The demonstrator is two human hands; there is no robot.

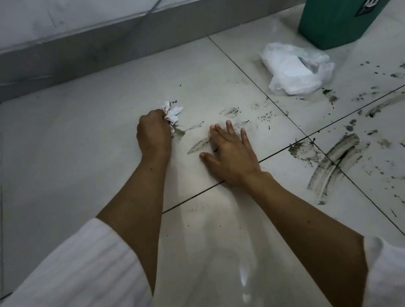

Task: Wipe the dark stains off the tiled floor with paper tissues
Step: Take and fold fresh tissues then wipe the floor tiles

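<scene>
My sleeves are pushed up, left hand fisted around a scrunched tissue pressed on the floor, right hand spread flat beside it. Left side looks clean; smears on the right remain, streaking diagonally toward the bin. The tissue's a shapeless wad.

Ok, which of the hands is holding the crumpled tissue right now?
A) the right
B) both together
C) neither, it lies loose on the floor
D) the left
D: the left hand is fisted around the crumpled tissue, while the right hand lies flat and empty on the tiled floor.
</scene>
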